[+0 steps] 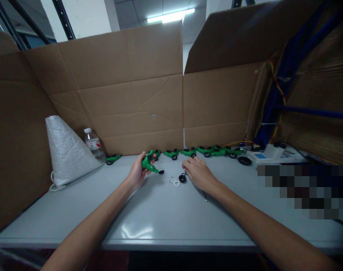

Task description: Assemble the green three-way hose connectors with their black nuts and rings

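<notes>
My left hand (137,169) is closed around a green toy race car (150,165), held tilted just above the table with its narrow black-tipped nose pointing right. Over the tabletop, my right hand (200,173) is bent palm down with its fingers curled together; whatever the fingertips hold is hidden. Just left of it lie a black wheel (182,178) and a small black ring (186,173). White rings (176,182) rest beside the wheel. A thin dark rod with a light tip (205,196) shows below my right hand, partly covered by it.
Several green toy cars (171,154) line the back of the grey table (165,222) against cardboard walls (137,113). A padded silver bag (69,154) and a water bottle (94,145) stand left. At right are a black ring-shaped part (244,161), a power strip (281,155) and cables.
</notes>
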